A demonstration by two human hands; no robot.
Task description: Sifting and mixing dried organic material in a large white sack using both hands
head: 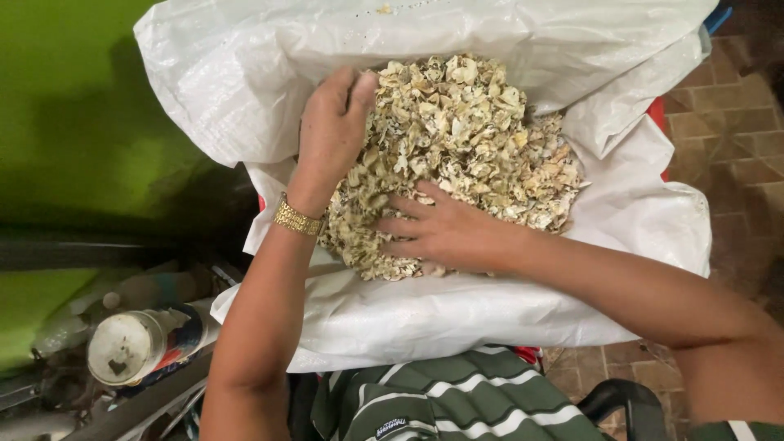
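A dusty white-lidded cylindrical can [135, 345] is lying at the far left, below a bright green wall [73, 106]. Next, the left hand [333, 131], with a gold metal watch band [297, 219] circling its wrist, is resting on a heap of pale beige dried flakes [474, 139]; its fingers [359, 86] are curled loosely over the heap's left edge, though whether they are gripping any flakes cannot be told. The heap is sitting inside an open white woven plastic sack [245, 73]. The right hand [445, 233] is lying flat on the heap's near edge, fingers [404, 226] spread open, holding nothing. Brown floor tiles [735, 114] are showing at far right.
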